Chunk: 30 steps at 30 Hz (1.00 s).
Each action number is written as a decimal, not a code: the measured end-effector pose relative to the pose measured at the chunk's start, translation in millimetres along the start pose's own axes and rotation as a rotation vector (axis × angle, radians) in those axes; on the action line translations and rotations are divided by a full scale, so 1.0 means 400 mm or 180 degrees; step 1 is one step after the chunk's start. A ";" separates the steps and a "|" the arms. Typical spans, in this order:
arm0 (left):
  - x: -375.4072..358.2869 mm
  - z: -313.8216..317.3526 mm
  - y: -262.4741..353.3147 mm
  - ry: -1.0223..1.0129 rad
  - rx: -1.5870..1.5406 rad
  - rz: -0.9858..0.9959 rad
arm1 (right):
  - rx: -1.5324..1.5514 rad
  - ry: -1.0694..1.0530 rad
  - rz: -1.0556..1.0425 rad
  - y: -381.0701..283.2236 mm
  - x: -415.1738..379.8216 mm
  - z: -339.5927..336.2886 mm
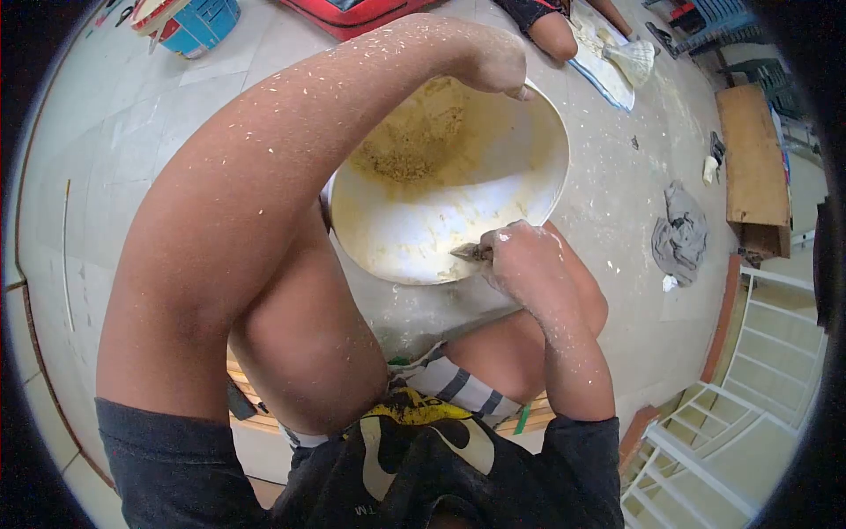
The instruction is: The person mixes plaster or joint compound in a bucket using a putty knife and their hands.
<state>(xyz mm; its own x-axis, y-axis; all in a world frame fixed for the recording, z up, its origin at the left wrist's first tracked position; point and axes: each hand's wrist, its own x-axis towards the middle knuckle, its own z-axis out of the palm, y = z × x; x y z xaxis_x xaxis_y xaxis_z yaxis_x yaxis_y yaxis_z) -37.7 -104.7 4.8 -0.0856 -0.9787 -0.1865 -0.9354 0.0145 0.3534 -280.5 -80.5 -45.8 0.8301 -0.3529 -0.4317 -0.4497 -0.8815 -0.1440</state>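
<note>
A large white bucket [538, 167] lies tipped between my knees, its mouth facing me. Yellowish residue streaks its inner wall, and brown crumbly residue [405, 163] covers part of its bottom. My left arm reaches across the top of the bucket, and my left hand [502, 63] is closed over the far rim. Low on the right, at the near rim, my right hand [527, 260] is wrapped round a small scraper [467, 253]. The scraper's metal blade points left against the inside wall; its handle is mostly hidden by my fingers. Pale flecks dot both arms.
A blue bucket [201, 28] and a red case [352, 13] stand at the back. Another person's knee [553, 37] shows beside a dusty sheet [608, 75]. To the right are a grey cloth [680, 234], a wooden box [753, 159] and white railings [767, 326]. A thin stick [67, 256] lies left.
</note>
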 end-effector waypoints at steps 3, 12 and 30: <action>-0.007 0.004 0.008 0.0089 -0.0046 0.0066 | -0.0061 -0.0020 0.0071 0.002 -0.005 -0.004; -0.020 -0.003 0.021 -0.0048 0.0157 0.0066 | 0.0102 0.0066 0.0120 -0.040 0.092 0.056; -0.053 -0.010 -0.002 0.0071 -0.0632 0.0067 | -0.0146 -0.0195 -0.0152 -0.070 0.120 0.032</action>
<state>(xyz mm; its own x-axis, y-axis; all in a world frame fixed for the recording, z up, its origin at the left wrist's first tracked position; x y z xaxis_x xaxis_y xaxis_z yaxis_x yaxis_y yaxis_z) -33.6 -84.6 11.9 -0.0947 -0.9830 -0.1576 -0.8473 -0.0036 0.5312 -232.2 -68.6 -73.9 0.8278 -0.2917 -0.4793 -0.3935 -0.9108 -0.1254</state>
